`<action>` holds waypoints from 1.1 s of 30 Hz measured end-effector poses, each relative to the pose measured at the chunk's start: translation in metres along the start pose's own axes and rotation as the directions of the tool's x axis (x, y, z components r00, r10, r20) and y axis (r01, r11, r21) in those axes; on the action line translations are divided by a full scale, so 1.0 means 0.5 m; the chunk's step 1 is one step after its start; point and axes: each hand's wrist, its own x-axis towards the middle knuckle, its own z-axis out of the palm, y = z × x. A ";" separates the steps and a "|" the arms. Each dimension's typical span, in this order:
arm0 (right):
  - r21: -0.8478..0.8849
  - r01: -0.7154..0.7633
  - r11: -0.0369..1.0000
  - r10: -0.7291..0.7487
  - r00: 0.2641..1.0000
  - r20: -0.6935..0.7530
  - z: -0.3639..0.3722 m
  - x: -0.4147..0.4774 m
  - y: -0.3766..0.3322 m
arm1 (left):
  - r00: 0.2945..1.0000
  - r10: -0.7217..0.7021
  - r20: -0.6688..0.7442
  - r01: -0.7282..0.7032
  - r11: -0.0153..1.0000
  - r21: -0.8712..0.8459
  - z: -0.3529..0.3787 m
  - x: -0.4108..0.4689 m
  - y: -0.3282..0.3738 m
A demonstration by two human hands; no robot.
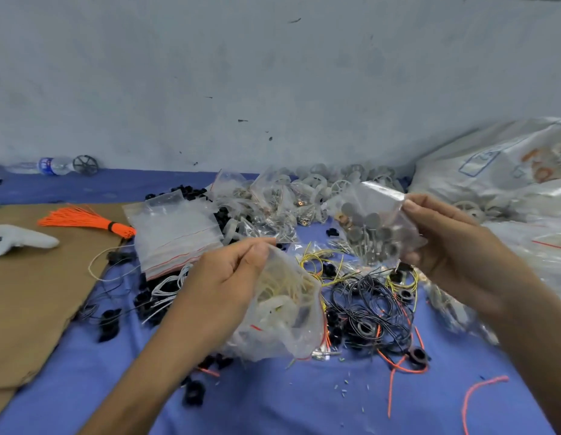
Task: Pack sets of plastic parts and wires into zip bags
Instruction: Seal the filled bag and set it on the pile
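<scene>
The left hand (226,281), forearm angled up, pinches the rim of a zip bag (282,318) of pale wires, just left of the black wire pile (367,302). The right hand (445,246), raised above that pile, grips a small bag (373,227) of grey discs by thumb and fingers.
</scene>
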 end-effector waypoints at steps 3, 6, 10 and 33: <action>0.025 -0.055 0.998 0.053 0.996 0.073 0.044 -0.074 -0.021 | 1.000 0.013 0.004 -0.013 0.999 0.033 0.008 -0.008 -0.004; 0.045 -0.139 0.989 0.133 0.985 0.112 0.075 -0.121 -0.012 | 0.999 0.041 0.010 -0.042 0.996 0.073 0.016 -0.023 0.003; -0.021 -0.210 0.977 0.211 0.964 0.160 0.111 -0.146 0.029 | 0.997 0.071 -0.020 -0.068 0.991 0.113 0.019 -0.038 0.012; -0.965 0.114 0.237 -0.134 0.987 0.084 0.161 -0.075 0.131 | 0.986 0.129 0.110 -0.137 0.988 0.074 -0.054 -0.034 0.012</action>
